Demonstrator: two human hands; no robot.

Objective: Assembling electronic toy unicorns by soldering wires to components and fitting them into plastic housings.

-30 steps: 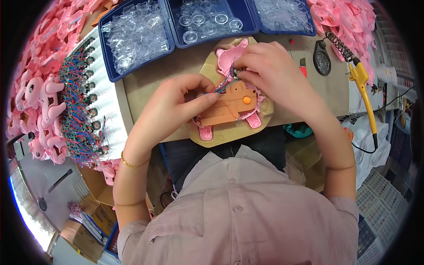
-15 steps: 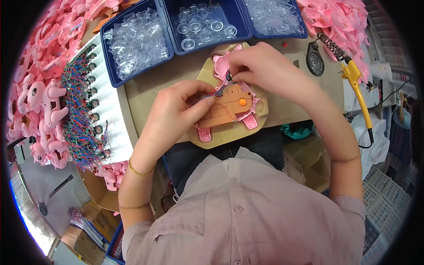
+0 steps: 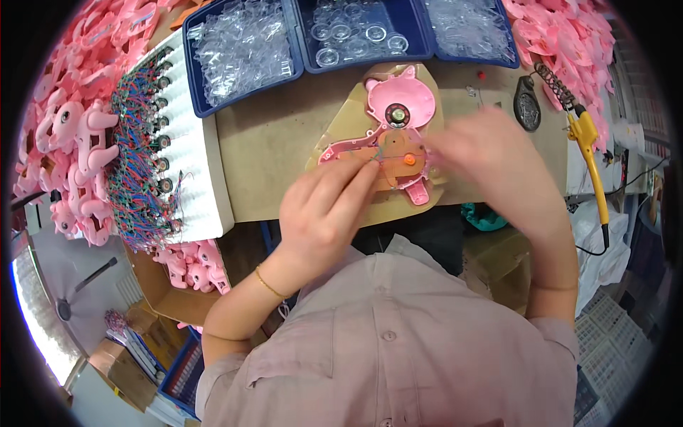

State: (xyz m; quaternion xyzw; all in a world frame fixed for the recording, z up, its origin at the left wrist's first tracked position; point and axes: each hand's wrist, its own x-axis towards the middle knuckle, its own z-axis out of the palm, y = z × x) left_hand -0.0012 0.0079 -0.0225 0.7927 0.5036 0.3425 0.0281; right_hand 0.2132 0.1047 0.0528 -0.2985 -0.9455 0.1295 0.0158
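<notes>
A pink plastic toy shell half [image 3: 409, 96] lies inside up in a tan holder [image 3: 338, 117] in front of me. Its rounded head part now contains a small round black speaker [image 3: 398, 115] with a metal centre. An orange gear housing [image 3: 402, 142] with a bright orange knob [image 3: 410, 159] fills the body part. Over the housing's left side, my left hand [image 3: 316, 213] has its fingertips together on thin coloured wires [image 3: 378, 151]; its thumb is hidden. My right hand [image 3: 477, 146] is beside the shell's right edge, its fingers smeared by motion.
Blue bins [image 3: 363, 60] of clear plastic parts line the far side. Left, a white ridged tray [image 3: 206, 167] holds several wired speakers [image 3: 139, 164]. Pink toy parts [image 3: 85, 142] pile up on both sides. A yellow soldering iron [image 3: 587, 139] hangs at right near a black oval object [image 3: 526, 107].
The speaker, earlier at my right fingers, now sits in the shell's head part. My right hand has drawn back right and nearer; my left has shifted over the housing. The view has shifted slightly.
</notes>
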